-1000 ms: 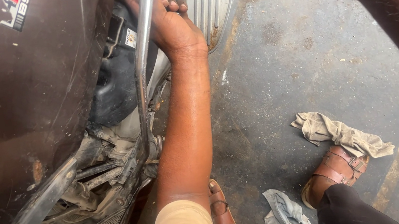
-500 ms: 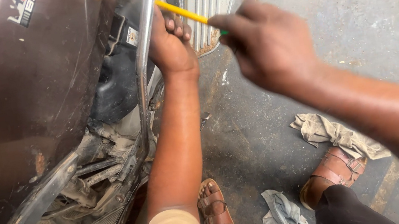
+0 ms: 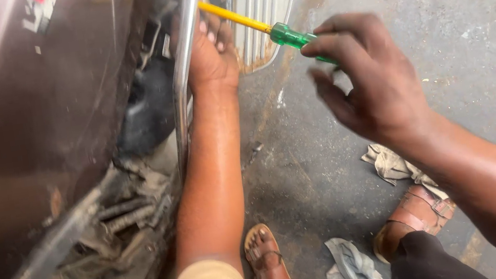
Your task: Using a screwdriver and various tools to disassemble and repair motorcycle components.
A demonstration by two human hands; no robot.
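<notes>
The right hand [image 3: 362, 85] pinches the translucent green handle of a yellow-shafted screwdriver [image 3: 267, 29], whose shaft slants up and left toward the left hand [image 3: 211, 55]. The left hand reaches in beside a shiny chrome metal bar [image 3: 187, 69] on the dark brown vehicle body [image 3: 27, 128], fingers curled; what they grip is hidden. Crumpled grey rags [image 3: 391, 163] lie on the concrete floor [image 3: 456, 27] near brown leather sandals [image 3: 416, 216].

two rags [image 3: 394, 163] [image 3: 351, 269] on concrete floor [image 3: 443, 29]; brown sandals [image 3: 272, 268] nearby.
</notes>
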